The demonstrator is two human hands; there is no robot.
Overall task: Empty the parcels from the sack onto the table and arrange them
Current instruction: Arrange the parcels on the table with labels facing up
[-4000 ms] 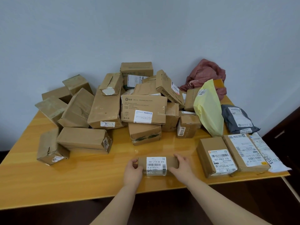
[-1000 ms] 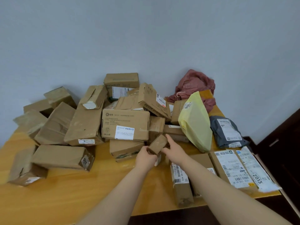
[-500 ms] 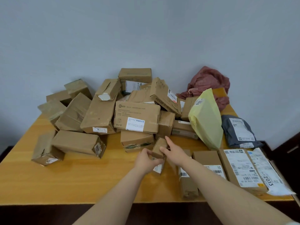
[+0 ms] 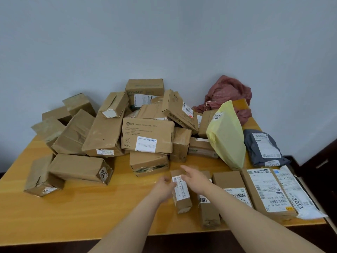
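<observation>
A small brown box (image 4: 180,192) with a white label lies lengthwise on the yellow wooden table (image 4: 76,212), near the front edge. My left hand (image 4: 164,186) holds its left side and my right hand (image 4: 194,179) rests on its far right end. To its right runs a row: a narrow box (image 4: 207,210), a labelled box (image 4: 231,187), a larger labelled box (image 4: 266,190) and a white mailer (image 4: 299,196). A heap of cardboard parcels (image 4: 145,136) fills the back of the table. The crumpled red sack (image 4: 226,94) lies at the back right.
A yellow mailer bag (image 4: 228,137) leans on the heap and a grey mailer (image 4: 262,148) lies beside it. Two boxes (image 4: 78,168) sit at the front left. A dark cabinet (image 4: 324,165) stands right of the table. Grey wall behind.
Both hands carried the small box from the heap toward me and laid it label-up left of the narrow box. The earlier box went into the row on the right.
</observation>
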